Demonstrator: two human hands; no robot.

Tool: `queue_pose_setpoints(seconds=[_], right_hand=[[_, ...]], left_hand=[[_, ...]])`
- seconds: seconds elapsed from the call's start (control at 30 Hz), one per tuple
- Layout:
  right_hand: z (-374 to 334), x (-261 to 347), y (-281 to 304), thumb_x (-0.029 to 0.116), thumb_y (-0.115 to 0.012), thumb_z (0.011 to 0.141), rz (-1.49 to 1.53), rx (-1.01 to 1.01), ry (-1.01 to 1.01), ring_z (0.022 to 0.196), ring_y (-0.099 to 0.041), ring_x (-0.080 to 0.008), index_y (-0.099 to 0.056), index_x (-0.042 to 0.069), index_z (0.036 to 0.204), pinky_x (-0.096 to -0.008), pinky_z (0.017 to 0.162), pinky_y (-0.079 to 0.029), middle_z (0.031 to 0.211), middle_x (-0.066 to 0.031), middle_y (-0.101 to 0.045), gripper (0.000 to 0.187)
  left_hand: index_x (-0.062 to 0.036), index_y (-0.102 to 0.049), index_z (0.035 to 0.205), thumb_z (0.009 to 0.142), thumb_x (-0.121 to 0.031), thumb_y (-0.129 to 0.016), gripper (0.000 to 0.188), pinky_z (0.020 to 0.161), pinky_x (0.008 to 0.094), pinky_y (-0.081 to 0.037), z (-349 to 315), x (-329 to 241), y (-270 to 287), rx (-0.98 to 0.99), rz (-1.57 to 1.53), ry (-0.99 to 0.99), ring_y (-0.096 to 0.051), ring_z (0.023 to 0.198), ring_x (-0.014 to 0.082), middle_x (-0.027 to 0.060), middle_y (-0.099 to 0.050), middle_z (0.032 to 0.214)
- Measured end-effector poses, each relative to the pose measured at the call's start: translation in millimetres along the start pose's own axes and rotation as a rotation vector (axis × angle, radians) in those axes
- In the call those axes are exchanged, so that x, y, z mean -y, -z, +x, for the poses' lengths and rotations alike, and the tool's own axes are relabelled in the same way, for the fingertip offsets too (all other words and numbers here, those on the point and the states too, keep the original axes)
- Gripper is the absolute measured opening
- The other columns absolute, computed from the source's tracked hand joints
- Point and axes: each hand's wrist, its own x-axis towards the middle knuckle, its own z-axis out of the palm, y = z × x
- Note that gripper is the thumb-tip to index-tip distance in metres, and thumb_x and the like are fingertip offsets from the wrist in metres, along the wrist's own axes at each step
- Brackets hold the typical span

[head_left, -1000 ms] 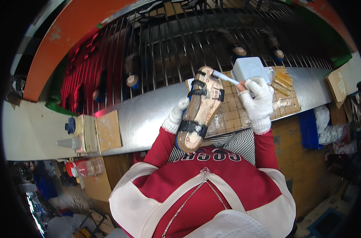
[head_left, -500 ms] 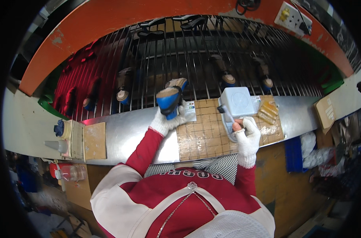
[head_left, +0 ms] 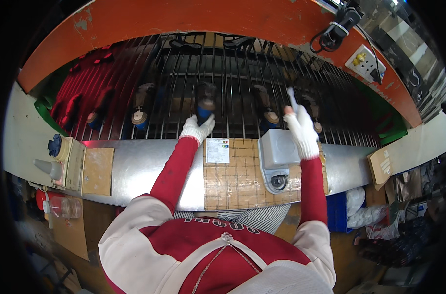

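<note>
My left hand, in a white knitted glove, is closed around the near end of a blue and dark shoe on a last, which is over the metal bars and blurred. In my right hand, also gloved with a bare fingertip showing, is a thin white-handled brush. That hand is raised above the bars, beyond a pale grey plastic container. The container has a small round well with dark contents at its near end. Where the brush's bristles are cannot be made out.
Several more lasted shoes lie along the bar rack, red-lit at left. Cardboard covers part of the metal ledge. An orange frame arches overhead, with a socket strip at right.
My left hand has moved the shoe from above the ledge onto the bars. My right hand has moved forward with the brush, from beside the container to over the rack.
</note>
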Motion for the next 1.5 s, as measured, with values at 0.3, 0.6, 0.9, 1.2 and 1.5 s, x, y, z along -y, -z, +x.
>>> queue_pose_setpoints(seconds=[0.3, 0.6, 0.9, 1.2, 1.5], right_hand=[[107.1, -30.7, -93.5, 0.036, -0.087, 0.063, -0.492, 0.503, -0.257, 0.118, -0.063, -0.0362, -0.052, -0.012, 0.131, -0.0376, 0.098, -0.05, 0.127, -0.0274, -0.063, 0.09], [107.3, -3.0, -36.5, 0.039, -0.077, 0.069, 0.133, 0.505, -0.338, 0.083, -0.068, -0.0254, -0.066, -0.007, 0.101, -0.0381, 0.068, -0.054, 0.095, -0.016, -0.069, 0.057], [-58.0, 71.8, 31.0, 0.034, -0.084, 0.074, 0.526, 0.628, 0.009, 0.093, -0.05, -0.0116, -0.051, 0.004, 0.109, -0.0278, 0.08, -0.043, 0.097, -0.0042, -0.053, 0.056], [-206.2, -17.5, 49.6, 0.022, -0.063, 0.093, -0.233, 0.026, 0.093, 0.079, -0.061, -0.0299, -0.061, 0.011, 0.096, -0.0404, 0.075, -0.041, 0.084, -0.0083, -0.062, 0.011], [-237.1, -80.6, 21.8, 0.025, -0.074, 0.082, -0.565, -0.207, 0.018, 0.08, -0.061, -0.0248, -0.066, 0.017, 0.083, -0.0407, 0.075, -0.037, 0.079, -0.0029, -0.063, 0.012]], left_hand=[[0.0036, -0.036, 0.145, 0.096, -0.044, -0.064, 0.074, 0.119, 0.0505, -0.035, -95.6, 40.1, 32.7, 0.389, 0.312, 0.169, -0.044, 0.137, 0.0369, 0.0263, -0.043, 0.146], [0.0015, -0.036, 0.148, 0.093, -0.05, -0.067, 0.081, 0.119, 0.0487, -0.033, -103.3, 54.9, 30.2, 0.531, 0.527, 0.209, -0.049, 0.133, 0.0372, 0.0253, -0.051, 0.139], [-0.0075, -0.033, 0.153, 0.087, -0.048, -0.075, 0.087, 0.116, 0.0569, -0.036, -169.2, 78.1, 35.1, 0.747, 0.608, 0.344, -0.043, 0.139, 0.0355, 0.0162, -0.044, 0.152], [-0.0073, -0.04, 0.148, 0.083, -0.041, -0.079, 0.083, 0.113, 0.0525, -0.043, -250.9, 48.3, 66.9, 0.269, 0.605, 0.332, -0.052, 0.132, 0.0325, 0.0134, -0.053, 0.143], [-0.0065, -0.034, 0.15, 0.069, -0.046, -0.088, 0.105, 0.109, 0.0501, -0.043, -236.0, 21.6, 76.0, 0.455, 1.278, -1.074, -0.046, 0.134, 0.0302, 0.011, -0.047, 0.147]])
